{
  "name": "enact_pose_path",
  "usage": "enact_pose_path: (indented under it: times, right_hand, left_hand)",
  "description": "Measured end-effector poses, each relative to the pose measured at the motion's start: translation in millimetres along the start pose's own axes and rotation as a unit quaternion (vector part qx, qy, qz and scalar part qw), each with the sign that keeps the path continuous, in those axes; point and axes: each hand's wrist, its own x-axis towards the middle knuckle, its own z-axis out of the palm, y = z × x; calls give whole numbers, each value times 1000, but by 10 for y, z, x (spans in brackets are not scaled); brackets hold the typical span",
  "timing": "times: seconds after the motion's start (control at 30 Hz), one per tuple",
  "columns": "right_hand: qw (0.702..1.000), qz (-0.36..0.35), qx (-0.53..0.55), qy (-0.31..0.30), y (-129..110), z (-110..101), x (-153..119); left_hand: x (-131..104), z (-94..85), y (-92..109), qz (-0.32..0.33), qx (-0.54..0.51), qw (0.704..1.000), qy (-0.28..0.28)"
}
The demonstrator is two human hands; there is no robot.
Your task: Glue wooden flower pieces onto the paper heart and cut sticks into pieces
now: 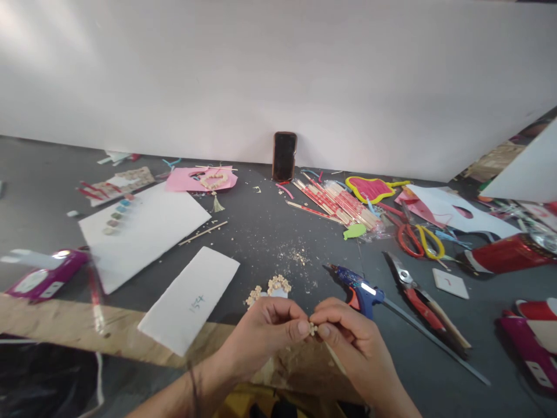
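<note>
- Flower-like cluster (313,329) of pale pieces was held up on the near left side of the glue gun (368,295), pinched by the fingertips of both hands.
- Room for the hands was bounded left of the glue gun by a white slab (187,310) and larger clusters (279,283), and right of it by pliers (420,299).
- Nearer than the glue gun, a brown strip (113,328) was seen along the table's near edge.
- Left hand (267,328) was curled, its thumb and forefinger closed on the piece.
- Right hand (359,339) was bent likewise, just nearer than the glue gun; whether the pale stick (335,357) below was gripped could not be told.
- Dark tabletop (256,232) was strewn with crumbs left of the glue gun; beyond it, a phone (284,157) was propped by a white wall (278,81).
</note>
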Motion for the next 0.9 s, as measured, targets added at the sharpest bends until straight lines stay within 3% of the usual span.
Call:
enact_pose_path:
  times: [0.23,0.33,0.43,0.6,0.9]
  right_hand:
    - [1000,3,-25,6,-15,-5,-11]
    - [998,-8,-44,38,10,6,-31]
    - [991,-58,-79,96,18,34,-44]
    - [958,-161,-196,136,-28,83,-48]
    - [923,-212,-282,151,-26,122,-62]
  left_hand:
    - [-2,9,16,2,-15,1000,-4]
    - [4,10,-5,7,-32,999,5]
    - [7,25,-27,0,-70,997,28]
    - [14,57,-50,7,-119,991,59]
    - [1,62,-87,22,-110,992,59]
